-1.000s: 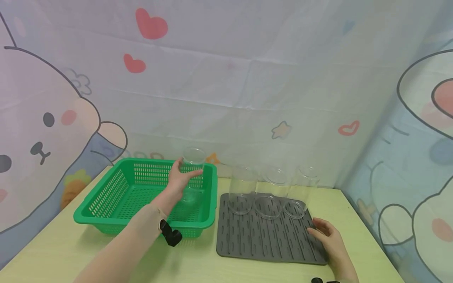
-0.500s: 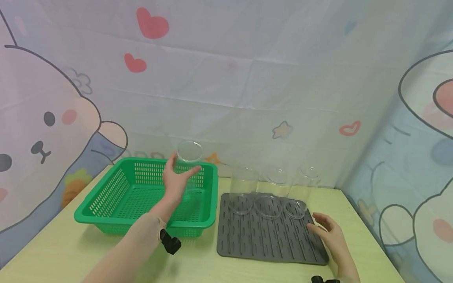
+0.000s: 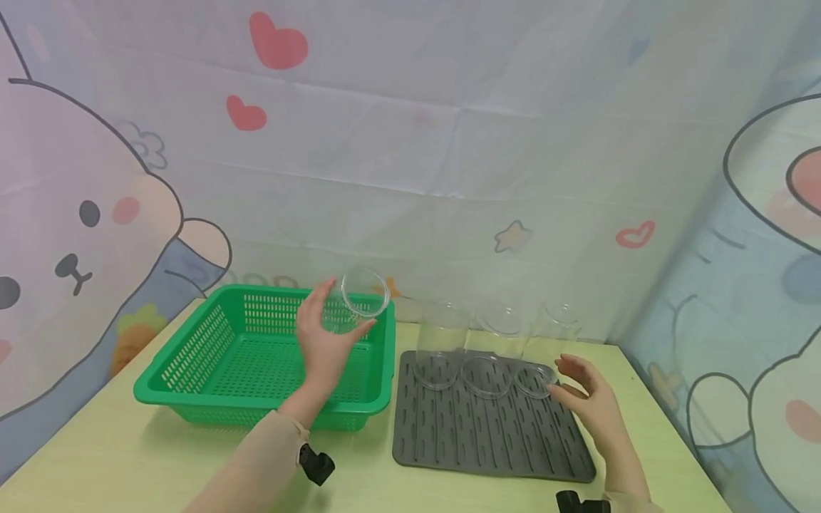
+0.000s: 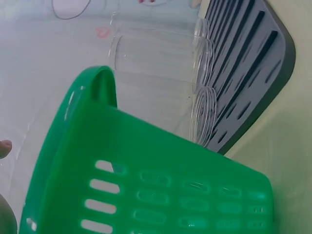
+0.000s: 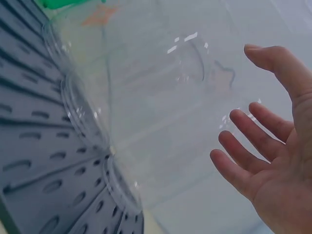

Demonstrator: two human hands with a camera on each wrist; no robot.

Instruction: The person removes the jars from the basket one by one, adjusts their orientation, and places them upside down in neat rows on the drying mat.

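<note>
My left hand (image 3: 323, 345) grips a clear tumbler (image 3: 359, 303) between fingers and thumb, above the right end of the green basket (image 3: 192, 407). The tumbler is tilted, its round end facing the camera. Three more clear tumblers stand upright in a row on the dark grey ridged mat (image 3: 487, 442): a left one (image 3: 441, 345), a middle one (image 3: 497, 349) and a right one (image 3: 545, 349). My right hand (image 3: 590, 399) is beside the right tumbler, fingers loosely bent and holding nothing. In the right wrist view, thumb and fingers (image 5: 239, 151) are spread apart.
The basket's right wall (image 4: 165, 161) rises between the left wrist and the standing tumblers. Both basket and mat lie on a pale yellow table (image 3: 359, 470). A printed cloth (image 3: 449, 142) hangs behind, close to the tumblers.
My left hand has raised the tumbler from inside the basket and tipped it, shifting slightly right. My right hand has moved up and a little left, closer to the right tumbler.
</note>
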